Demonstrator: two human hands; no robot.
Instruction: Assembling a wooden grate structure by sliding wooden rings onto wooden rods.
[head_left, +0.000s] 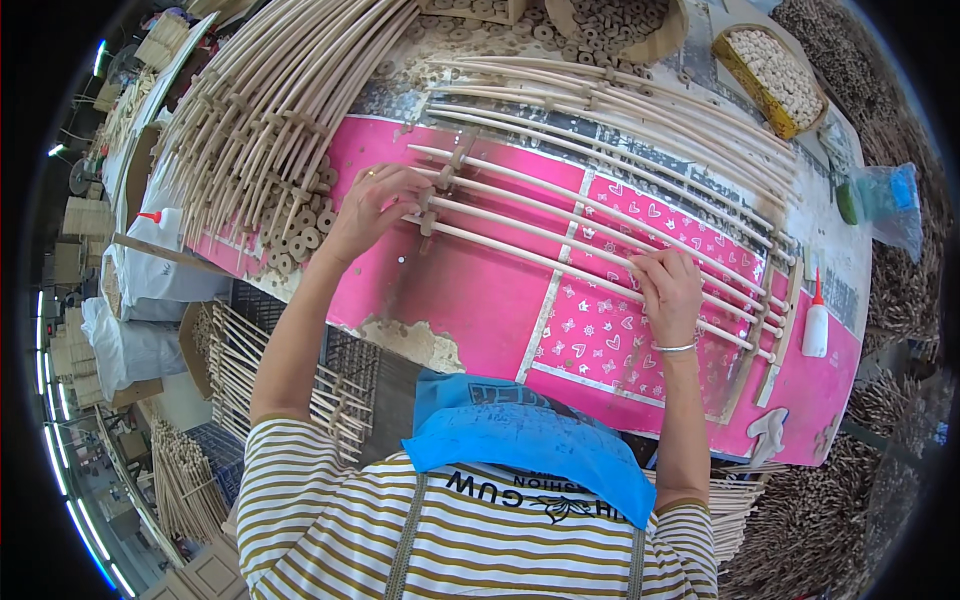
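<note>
Several pale wooden rods [500, 247] lie side by side across the pink tabletop [470, 310], slanting down to the right. Small brown wooden rings [427, 222] sit around their left ends. My left hand [380, 208] is at those left ends, its thumb and fingers closed on a rod near a ring; the fingers partly hide the contact. Farther right, my right hand [668, 288] bends over the middle rods, fingertips pinched around one of them. Near a wooden strip [784, 335], the rods' right ends carry small knobs or rings.
A large bundle of ringed rods [270, 90] and loose rings [305, 225] lie at the left. More rods [690, 150] rest beyond my hands. A yellow box of pale pieces [770, 75] stands far right. A white glue bottle with a red tip [816, 325] and a glove [768, 435] are at the right.
</note>
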